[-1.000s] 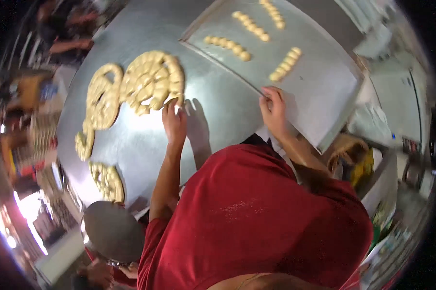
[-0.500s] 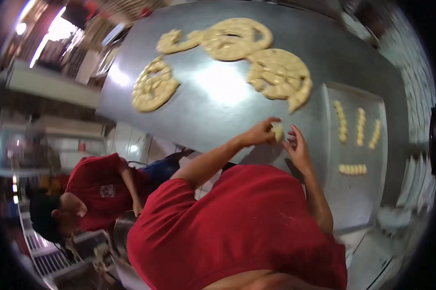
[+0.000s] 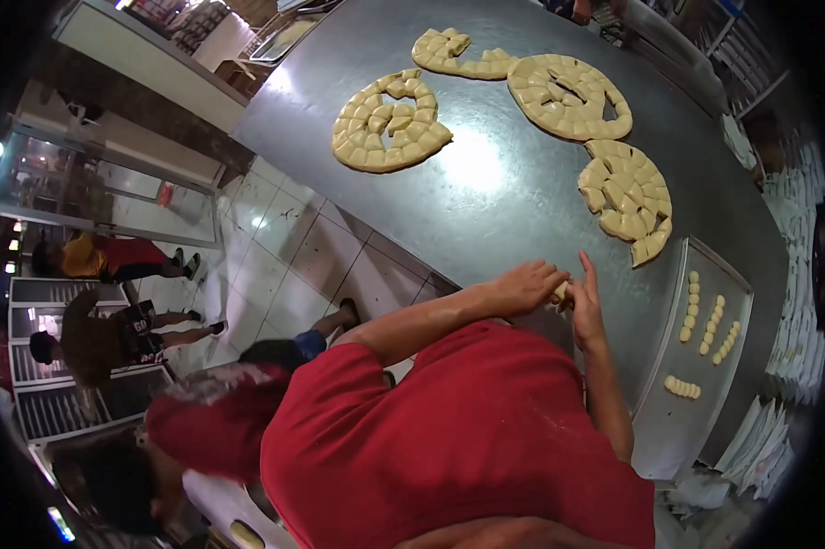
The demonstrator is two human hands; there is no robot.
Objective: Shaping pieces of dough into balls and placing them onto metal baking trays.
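Note:
Close in front of my red shirt, my left hand (image 3: 533, 287) and my right hand (image 3: 588, 313) are together at the steel table's near edge, closed on a small dough piece (image 3: 560, 294) between their fingertips; my right index finger points upward. Beyond them lie flat, segmented dough pieces: a disc (image 3: 358, 137) at left, another (image 3: 550, 110) at the back, a broken one (image 3: 632, 188) at right and a curved strip (image 3: 472, 64) at the back. At my right, a metal tray (image 3: 669, 435) bears several short rows of dough balls (image 3: 691, 306).
The steel table (image 3: 403, 220) fills the upper middle. At lower left a co-worker in red (image 3: 202, 421) stands close beside me. Two people (image 3: 138, 261) (image 3: 101, 343) are farther left on the tiled floor (image 3: 284, 256), near glass and metal cabinets. Stacked white sheets (image 3: 792, 256) line the right side.
My hands, earlier apart at the dough disc and the tray's edge, have come together on a small dough piece. The view has turned and shifted; the co-worker in red has moved.

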